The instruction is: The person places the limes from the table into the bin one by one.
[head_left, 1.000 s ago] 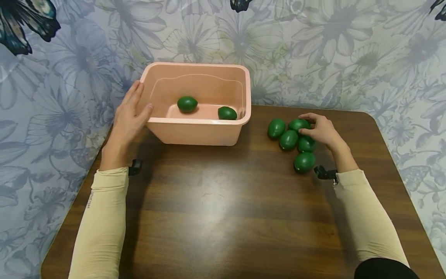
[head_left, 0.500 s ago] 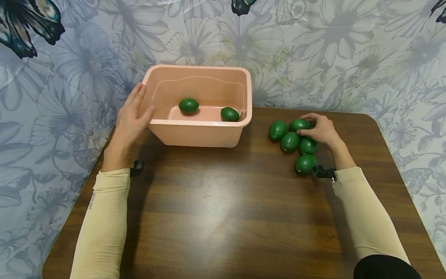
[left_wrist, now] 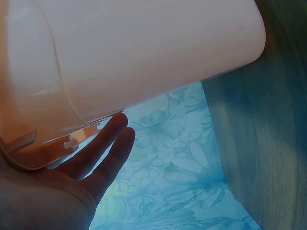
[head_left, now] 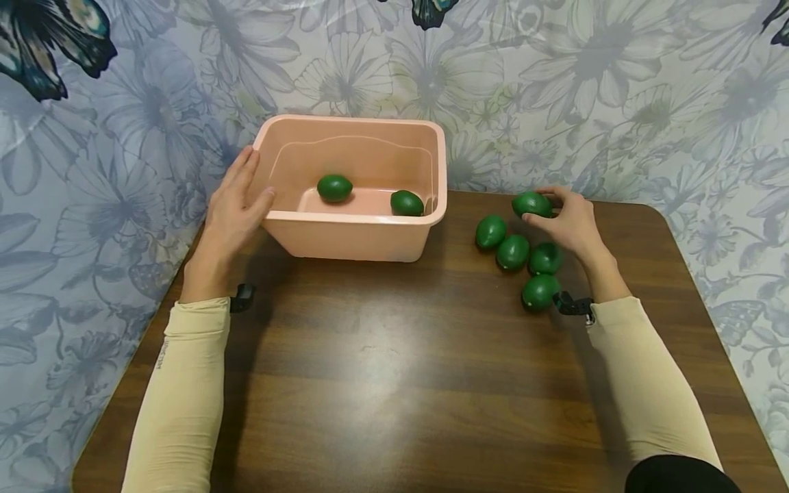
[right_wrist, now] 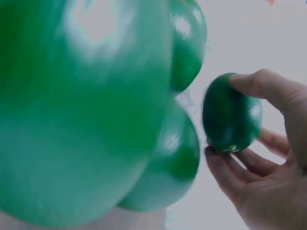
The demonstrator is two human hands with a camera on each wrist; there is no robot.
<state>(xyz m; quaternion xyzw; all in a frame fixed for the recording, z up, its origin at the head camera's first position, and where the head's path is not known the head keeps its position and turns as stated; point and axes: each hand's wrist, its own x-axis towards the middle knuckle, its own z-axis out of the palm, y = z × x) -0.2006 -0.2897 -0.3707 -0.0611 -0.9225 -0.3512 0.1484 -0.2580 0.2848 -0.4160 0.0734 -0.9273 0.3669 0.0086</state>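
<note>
Holding one glossy dark-green egg-shaped object (head_left: 531, 203) in the right hand (head_left: 572, 220), pinched between thumb and fingers; set just apart from its neighbours in the right wrist view. Counting four matching glossy green objects (head_left: 513, 251) on the dark brown wood-grain counter (head_left: 370, 383), packed close together, on the near side of the right fingers and partly left of them. Resting the left hand (head_left: 229, 212) against the left end of a salmon-pink rectangular tub with a rounded rim (head_left: 351, 239), fingers straight and slightly parted, thumb spread toward the near side. Standing between the two sets of fingers, nearer the left: same tub. Seen inside it, apart from each other: two more green egg-shaped objects (head_left: 335, 187), both to the right of the left fingers. Noted beyond both sets of fingers: pale flower-printed wall covering (head_left: 616, 103).
</note>
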